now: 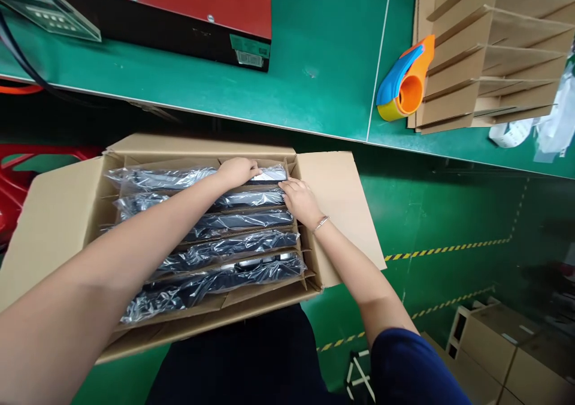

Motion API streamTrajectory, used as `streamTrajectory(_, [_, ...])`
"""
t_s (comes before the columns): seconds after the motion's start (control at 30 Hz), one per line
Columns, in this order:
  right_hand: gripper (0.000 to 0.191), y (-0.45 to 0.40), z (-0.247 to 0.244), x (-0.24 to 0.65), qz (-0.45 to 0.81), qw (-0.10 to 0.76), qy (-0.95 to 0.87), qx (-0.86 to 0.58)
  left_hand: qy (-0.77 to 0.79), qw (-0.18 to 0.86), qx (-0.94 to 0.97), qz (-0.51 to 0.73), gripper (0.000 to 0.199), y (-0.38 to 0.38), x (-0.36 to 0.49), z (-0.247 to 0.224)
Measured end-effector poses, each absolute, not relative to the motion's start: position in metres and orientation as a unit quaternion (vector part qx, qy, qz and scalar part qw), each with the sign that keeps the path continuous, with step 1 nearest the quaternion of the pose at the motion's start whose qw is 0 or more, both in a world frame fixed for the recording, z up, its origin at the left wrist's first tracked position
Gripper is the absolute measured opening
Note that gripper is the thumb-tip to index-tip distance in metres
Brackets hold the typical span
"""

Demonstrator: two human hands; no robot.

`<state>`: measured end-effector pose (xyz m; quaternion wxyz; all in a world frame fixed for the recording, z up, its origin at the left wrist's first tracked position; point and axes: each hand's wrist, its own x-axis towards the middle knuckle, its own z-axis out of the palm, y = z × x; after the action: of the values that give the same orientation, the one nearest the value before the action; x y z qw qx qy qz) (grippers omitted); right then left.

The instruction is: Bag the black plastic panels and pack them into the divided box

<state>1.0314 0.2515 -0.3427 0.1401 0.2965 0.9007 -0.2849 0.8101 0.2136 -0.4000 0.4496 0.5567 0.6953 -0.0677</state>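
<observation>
An open cardboard box [309, 280] holds several dark, flat items in clear plastic bags, standing in rows between cardboard dividers. At the far row, my left hand [237, 172] is closed on the top of a bagged item [269, 174], its fingers bent over the edge. My right hand [302, 202], with a bracelet at the wrist, is at the right end of the far rows. Its fingers are bent against the divider and bag ends; what they grip is hidden. Nearer to me, another bagged item [215, 282] lies in the front row. My left forearm covers part of the rows.
Beyond the box is a green worktable [323, 93] with a red-and-black machine [197, 3], an orange and blue tape dispenser [406, 84] and cardboard divider grids [489, 57]. A red plastic stool [13, 195] stands left. Closed cartons [489, 339] sit at lower right.
</observation>
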Motion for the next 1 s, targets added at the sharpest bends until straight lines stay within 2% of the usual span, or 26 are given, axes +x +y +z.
streamTrajectory(0.17, [0.041, 0.252, -0.340, 1.029, -0.281, 0.154, 0.899, 0.299, 0.698, 0.496, 0.513, 0.061, 0.032, 0.212, 0.794, -0.408])
streamTrajectory(0.37, [0.038, 0.253, -0.329, 1.025, -0.244, 0.186, 0.910, 0.278, 0.703, 0.532, 0.438, 0.173, 0.031, 0.219, 0.781, -0.408])
streamTrajectory(0.5, [0.039, 0.254, -0.324, 1.020, -0.213, 0.256, 0.905, 0.264, 0.710, 0.537, 0.421, 0.175, 0.030, 0.225, 0.778, -0.409])
streamTrajectory(0.73, [0.035, 0.252, -0.325, 1.012, -0.191, 0.310, 0.890, 0.274, 0.712, 0.534, 0.423, 0.172, 0.032, 0.227, 0.777, -0.410])
streamTrajectory(1.0, [0.025, 0.280, -0.316, 0.985, -0.329, 0.321, 0.811, 0.362, 0.714, 0.524, 0.436, 0.161, 0.032, 0.231, 0.774, -0.410])
